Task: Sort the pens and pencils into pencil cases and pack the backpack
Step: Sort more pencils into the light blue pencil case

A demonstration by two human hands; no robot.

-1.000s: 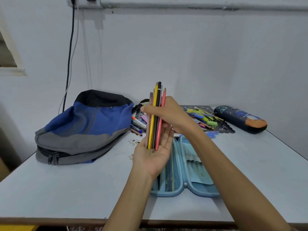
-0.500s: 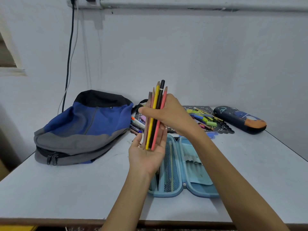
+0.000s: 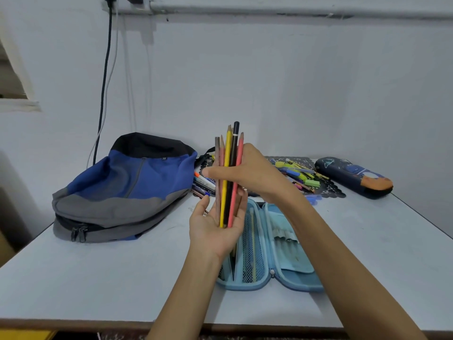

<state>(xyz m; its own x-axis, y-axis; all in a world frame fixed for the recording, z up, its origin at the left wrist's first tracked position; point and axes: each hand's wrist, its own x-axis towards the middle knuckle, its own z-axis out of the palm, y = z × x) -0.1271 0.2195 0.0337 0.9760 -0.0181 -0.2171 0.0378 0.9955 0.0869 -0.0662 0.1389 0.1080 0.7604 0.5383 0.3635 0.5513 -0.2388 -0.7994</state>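
the right hand (image 3: 252, 173) grasps a bundle of pencils (image 3: 229, 148) around its middle, thumb on the left side and fingers curled round the far side. the bundle stands nearly upright above the table (image 3: 110, 278), tips up. it has a brown, a pinkish, a yellow, a dark and a coral pencil side by side. the left hand (image 3: 210, 234) lies palm up under the bundle with its fingers straight and relaxed, gripping nothing. the lower ends of the pencils rest against its palm and fingers.

just below and to the right of the hands, a light blue pencil case (image 3: 247, 287) lies unzipped and spread flat on the table. one half has a mesh pocket with a thin stick inside, and the other has elastic loops. what else it holds cannot be made out.

a blue, grey and black backpack (image 3: 127, 187) lies on its side to the left, its zip pulls at the near end. between it and the hands a few loose pens (image 3: 204, 181) lie on the table. further right, more pens and highlighters (image 3: 297, 171) are heaped on a dark lacy mat (image 3: 328, 190). beside the mat, at the far right, lies a closed dark pencil case (image 3: 353, 176) with an orange end.

a black cable (image 3: 104, 77) hangs down the pale wall behind the backpack.
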